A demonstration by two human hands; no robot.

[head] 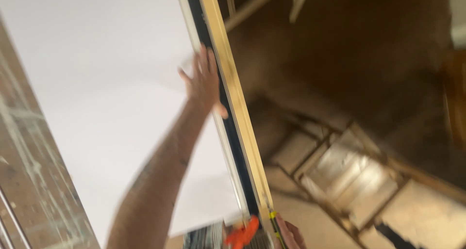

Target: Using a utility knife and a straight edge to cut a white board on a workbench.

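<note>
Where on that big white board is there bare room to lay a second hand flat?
The white panel is bare between the rough wall edge and the left hand, which lies flat by the wooden strip. The bottom end is crowded: the right hand, an orange tool and the strip's end meet there.

Wooden stepladder (pixel 349 176) at lower right, lying oblique across frame, pale treads between darker rails. Brown floor (pixel 369 55) behind it, blurred. Brick wall (pixel 34 181) along left edge, mortar smeared white. Pale wooden slats (pixel 257 1) at top centre, crossing. Dark wooden thing (pixel 456 98) at right edge, too blurred to tell.
</note>
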